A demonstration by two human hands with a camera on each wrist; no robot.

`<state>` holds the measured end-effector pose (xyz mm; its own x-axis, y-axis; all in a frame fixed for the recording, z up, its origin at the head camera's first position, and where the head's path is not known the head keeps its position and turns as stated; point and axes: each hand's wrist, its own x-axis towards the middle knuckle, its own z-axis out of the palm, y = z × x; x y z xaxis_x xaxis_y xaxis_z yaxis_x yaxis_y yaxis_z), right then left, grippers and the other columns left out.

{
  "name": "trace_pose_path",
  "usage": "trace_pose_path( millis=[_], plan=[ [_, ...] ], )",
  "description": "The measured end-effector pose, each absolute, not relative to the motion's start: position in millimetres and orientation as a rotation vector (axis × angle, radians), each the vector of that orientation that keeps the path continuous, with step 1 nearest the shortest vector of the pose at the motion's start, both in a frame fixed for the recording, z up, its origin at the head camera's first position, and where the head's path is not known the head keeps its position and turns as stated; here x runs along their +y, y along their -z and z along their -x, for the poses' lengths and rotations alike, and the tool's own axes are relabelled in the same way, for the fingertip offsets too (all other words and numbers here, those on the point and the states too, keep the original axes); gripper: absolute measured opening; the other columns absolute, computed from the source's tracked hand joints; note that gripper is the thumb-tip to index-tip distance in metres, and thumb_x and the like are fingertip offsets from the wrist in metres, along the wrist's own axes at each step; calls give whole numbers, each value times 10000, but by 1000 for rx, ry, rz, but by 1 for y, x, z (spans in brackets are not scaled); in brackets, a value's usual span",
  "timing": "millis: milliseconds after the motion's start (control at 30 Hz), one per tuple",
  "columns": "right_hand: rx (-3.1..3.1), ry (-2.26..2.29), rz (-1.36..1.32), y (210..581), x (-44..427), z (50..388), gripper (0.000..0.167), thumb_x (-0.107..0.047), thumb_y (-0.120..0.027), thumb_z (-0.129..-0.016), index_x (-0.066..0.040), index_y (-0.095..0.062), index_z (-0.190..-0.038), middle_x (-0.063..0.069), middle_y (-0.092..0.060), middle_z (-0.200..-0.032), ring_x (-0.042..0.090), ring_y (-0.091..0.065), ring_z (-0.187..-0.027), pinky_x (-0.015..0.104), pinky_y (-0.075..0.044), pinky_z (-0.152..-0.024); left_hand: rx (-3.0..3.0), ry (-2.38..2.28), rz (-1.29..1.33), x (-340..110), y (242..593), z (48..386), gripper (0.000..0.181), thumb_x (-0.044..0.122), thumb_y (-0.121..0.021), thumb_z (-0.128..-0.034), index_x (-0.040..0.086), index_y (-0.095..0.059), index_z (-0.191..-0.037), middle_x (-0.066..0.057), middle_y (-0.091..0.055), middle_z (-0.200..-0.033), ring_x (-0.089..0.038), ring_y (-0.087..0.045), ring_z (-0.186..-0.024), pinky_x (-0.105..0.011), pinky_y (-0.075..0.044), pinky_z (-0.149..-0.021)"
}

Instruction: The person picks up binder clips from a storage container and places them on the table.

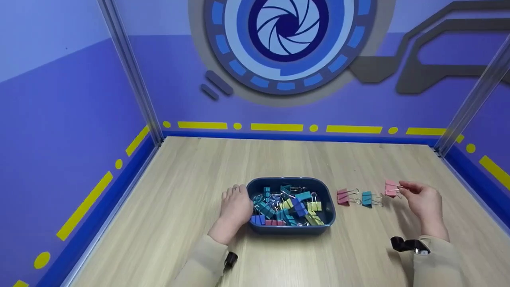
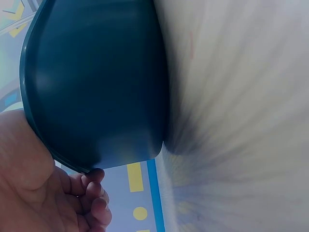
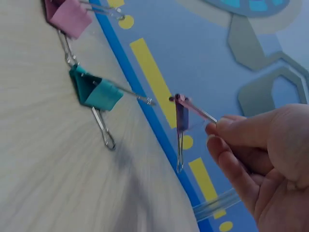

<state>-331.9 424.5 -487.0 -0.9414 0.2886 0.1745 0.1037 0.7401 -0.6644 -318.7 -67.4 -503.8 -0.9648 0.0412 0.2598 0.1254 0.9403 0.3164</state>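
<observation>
A dark blue-green bin [image 1: 293, 230] full of binder clips in several colours stands on the table. My left hand [image 1: 236, 205] rests against its left end, and in the left wrist view the fingers of that hand [image 2: 55, 193] lie loosely bent at the rim of the bin [image 2: 96, 87]. My right hand [image 1: 424, 203] pinches a pink clip [image 1: 391, 189] by a wire handle. The right wrist view shows this clip [image 3: 182, 115] held up between thumb and forefinger of the hand [image 3: 260, 159]. Left of it, a teal clip [image 1: 366, 199] and another pink clip [image 1: 343, 197] sit on the table.
The wooden table [image 1: 199, 167] reaches back to a blue-purple wall [image 1: 171, 87] with yellow marks. Metal posts [image 1: 133, 71] stand at the back corners. Side walls border the table at left and right.
</observation>
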Motion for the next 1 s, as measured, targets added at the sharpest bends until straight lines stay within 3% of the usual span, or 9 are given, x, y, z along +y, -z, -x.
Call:
trace_pose_path(
  millis=[67,133,200,500,733,867,1000],
  plan=[
    [-2694,-964,336,491,428,332,344,-167,-629,-993,38,-676,-1265,286,-681,-1246,196,-674,-919,216,-443,-735,-2848,488,123,-67,504,319,266,154,-635,-937,-41,-595,-1113,-179,-621,-1037,-354,-569,-1001,-459,-418,-882],
    [-2715,-956,357,494,432,333,339,-149,-623,-990,54,-670,-1258,297,-677,-1238,400,-657,-1057,292,-439,-777,-2850,488,122,-67,503,318,267,158,-634,-937,-40,-595,-1112,-180,-622,-1042,-354,-570,-1002,-460,-420,-884],
    [-2742,-957,368,496,435,333,341,-132,-616,-986,71,-661,-1256,308,-671,-1234,481,-609,-1146,343,-428,-796,-2853,488,124,-68,503,319,270,160,-634,-936,-39,-594,-1114,-181,-624,-1049,-353,-572,-1008,-461,-421,-892],
    [-2768,-933,332,505,433,330,326,-61,-582,-949,107,-661,-1217,329,-680,-1139,506,-600,-1106,525,-454,-895,-2840,485,137,-69,503,319,265,155,-646,-922,-47,-591,-1085,-191,-620,-1034,-373,-579,-1004,-477,-422,-893],
    [-2789,-946,315,505,431,329,349,-66,-567,-945,100,-648,-1241,329,-665,-1160,483,-594,-1109,508,-445,-887,-2865,494,124,-68,504,319,279,157,-633,-938,-47,-590,-1124,-185,-617,-1047,-360,-566,-1015,-467,-415,-890],
    [-2803,-964,310,503,430,330,367,-92,-584,-949,90,-640,-1263,338,-640,-1213,473,-581,-1133,497,-437,-891,-2876,494,112,-67,503,318,296,163,-631,-943,-46,-592,-1149,-183,-620,-1063,-354,-567,-1027,-462,-414,-896],
    [-2815,-979,330,499,429,330,405,-137,-577,-971,70,-606,-1319,387,-531,-1362,533,-491,-1268,607,-401,-1011,-2885,501,101,-67,502,318,303,168,-631,-948,-45,-592,-1160,-185,-621,-1082,-351,-565,-1038,-464,-413,-910]
  ],
)
